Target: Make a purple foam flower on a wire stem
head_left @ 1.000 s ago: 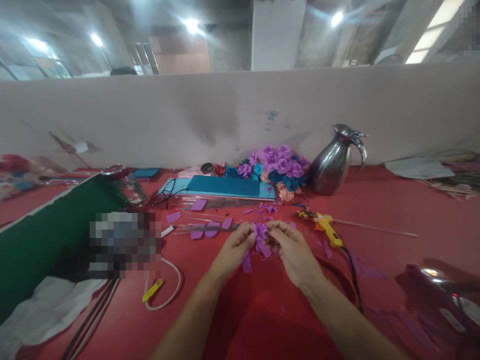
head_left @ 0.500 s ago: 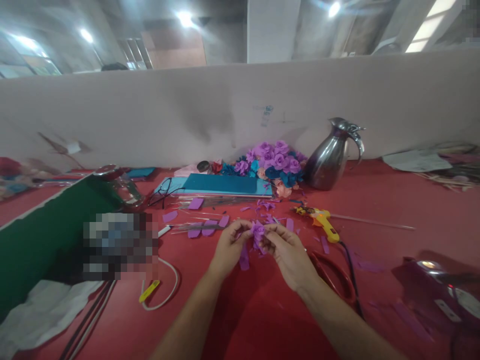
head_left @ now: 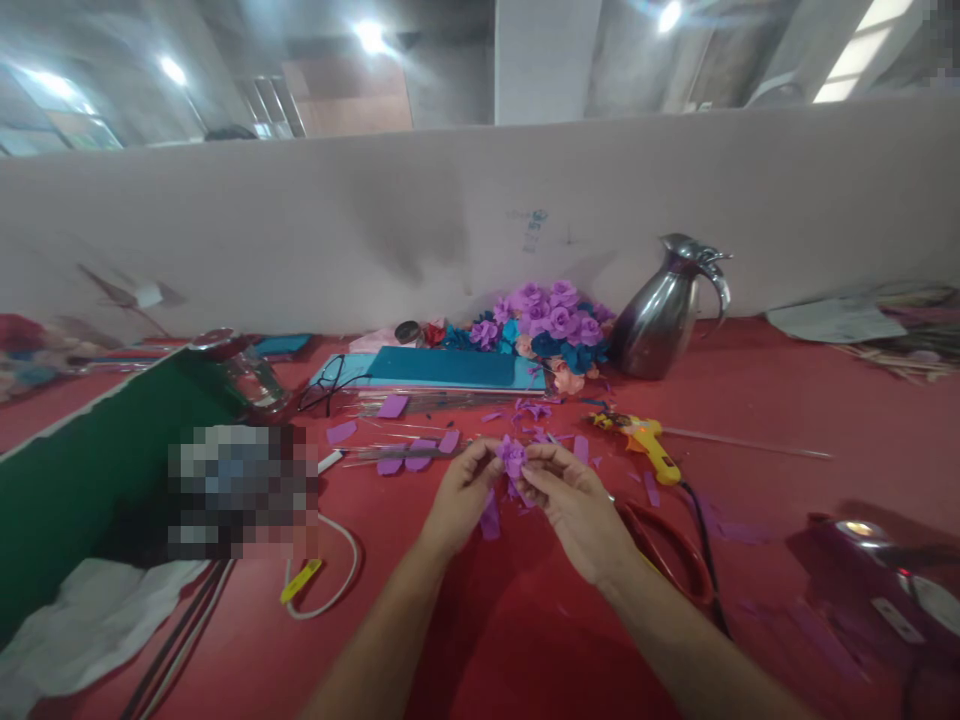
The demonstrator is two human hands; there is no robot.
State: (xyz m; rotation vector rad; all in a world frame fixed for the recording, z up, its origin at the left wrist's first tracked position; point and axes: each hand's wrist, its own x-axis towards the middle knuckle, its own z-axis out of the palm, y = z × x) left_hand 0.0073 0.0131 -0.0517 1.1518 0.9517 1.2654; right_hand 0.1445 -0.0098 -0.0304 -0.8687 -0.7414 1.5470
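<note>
A small purple paper flower [head_left: 513, 457] is held between both hands over the red table [head_left: 540, 640]. My left hand [head_left: 463, 495] pinches its left side, with thumb and forefinger closed. On the other side my right hand [head_left: 571, 500] grips the petals, its fingers curled. Just beneath the hands lies a purple paper strip [head_left: 489, 516]. Cut purple paper pieces [head_left: 420, 455] and thin wires [head_left: 375, 457] are spread to the left of the hands. To the right rests a yellow glue gun [head_left: 652, 450] with a glue stick in it.
Behind stand a pile of paper flowers [head_left: 551, 315], blue paper sheets [head_left: 450, 367] and a steel jug [head_left: 660, 315]. Red-handled scissors [head_left: 671, 550] lie beside my right forearm. A green box wall [head_left: 112, 430], a glass jar [head_left: 247, 370] and a white cable [head_left: 352, 560] are on the left.
The purple flower has tilted slightly and its open face shows more. My right fingers have shifted a little on its petals; both hands stay in about the same place.
</note>
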